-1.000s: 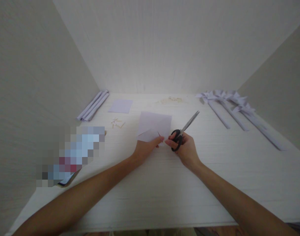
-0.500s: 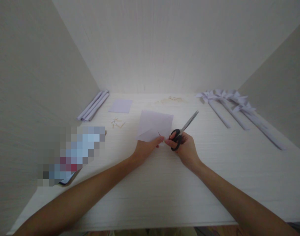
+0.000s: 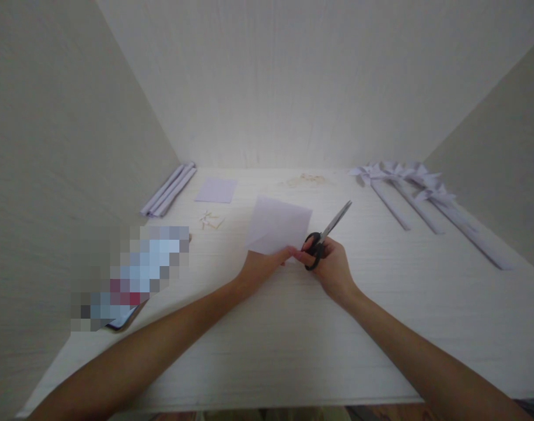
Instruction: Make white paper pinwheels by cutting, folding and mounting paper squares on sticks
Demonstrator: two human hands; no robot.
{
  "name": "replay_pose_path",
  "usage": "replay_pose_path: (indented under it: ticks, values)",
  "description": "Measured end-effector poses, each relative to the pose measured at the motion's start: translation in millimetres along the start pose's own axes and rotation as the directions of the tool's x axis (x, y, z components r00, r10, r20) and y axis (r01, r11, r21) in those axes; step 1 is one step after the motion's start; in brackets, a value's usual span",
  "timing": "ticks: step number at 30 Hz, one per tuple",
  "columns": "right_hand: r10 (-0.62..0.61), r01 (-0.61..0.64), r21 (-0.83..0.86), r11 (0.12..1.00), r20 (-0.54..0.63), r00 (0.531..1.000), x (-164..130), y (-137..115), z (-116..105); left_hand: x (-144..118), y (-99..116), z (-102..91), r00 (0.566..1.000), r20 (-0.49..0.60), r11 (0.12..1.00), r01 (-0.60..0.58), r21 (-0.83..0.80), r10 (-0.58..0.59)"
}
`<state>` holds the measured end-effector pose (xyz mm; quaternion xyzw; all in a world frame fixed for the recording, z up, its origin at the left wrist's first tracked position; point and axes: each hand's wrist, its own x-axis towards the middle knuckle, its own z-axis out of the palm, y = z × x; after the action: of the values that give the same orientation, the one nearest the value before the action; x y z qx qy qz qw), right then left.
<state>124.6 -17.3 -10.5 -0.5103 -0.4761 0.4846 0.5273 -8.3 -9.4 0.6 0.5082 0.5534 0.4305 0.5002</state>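
Note:
A square sheet of pale paper (image 3: 279,223) is pinched along its near edge by my left hand (image 3: 267,263), thumb on top. My right hand (image 3: 335,266) is closed around black-handled scissors (image 3: 337,219). Their blades look shut and point up and away to the right. The thumb tips of both hands meet at the near right corner of the sheet; anything small between them is hidden.
Another paper square (image 3: 217,190) lies behind, with small pale sticks or scraps (image 3: 211,220) near it. Rolled paper tubes (image 3: 168,190) rest at the left wall, a blurred phone (image 3: 127,316) nearer. Paper pinwheels on sticks (image 3: 418,190) lie right; tan bits (image 3: 311,179) are at the back.
The sheet has shifted slightly right and its near left part lies flatter. My fingertips have drawn closer together, and a thin reddish line by my left thumb no longer shows.

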Motion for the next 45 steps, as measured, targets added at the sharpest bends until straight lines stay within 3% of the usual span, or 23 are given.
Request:
replay_pose_path:
  ticks: [5,12,17,21,27,33,45]
  values:
    - [0.004,-0.004,-0.023,1.000,0.000,1.000,0.3,0.3,-0.2,0.8,1.1,0.7,1.000,0.005,0.998,0.005,-0.064,-0.004]
    - [0.078,-0.074,-0.042,0.996,0.090,0.993,0.5,-3.0,-2.0,14.8,-7.8,-3.4,0.991,-0.131,0.973,-0.037,-0.226,0.007]
    - [0.200,-0.195,-0.049,0.980,0.337,0.920,-3.9,-12.4,-6.8,33.9,-10.7,-13.1,0.984,-0.179,0.875,-0.101,-0.473,0.016]
    - [0.261,-0.208,-0.167,0.964,0.446,0.856,-10.1,-18.5,-8.9,36.9,-7.5,-16.7,0.988,-0.153,0.837,-0.102,-0.538,0.022]
    - [0.281,-0.120,-0.349,0.929,0.460,0.842,-12.8,-14.9,-12.0,32.8,-7.0,-15.7,0.987,-0.155,0.844,-0.118,-0.523,0.042]
    - [0.344,-0.194,-0.343,0.919,0.456,0.821,-14.1,-19.4,-9.8,33.4,-5.6,-15.4,0.983,-0.182,0.792,-0.122,-0.598,0.014]
    - [0.330,-0.139,-0.395,0.908,0.471,0.818,-13.4,-12.8,-12.9,32.9,-4.7,-15.0,0.987,-0.158,0.778,-0.099,-0.620,-0.001]
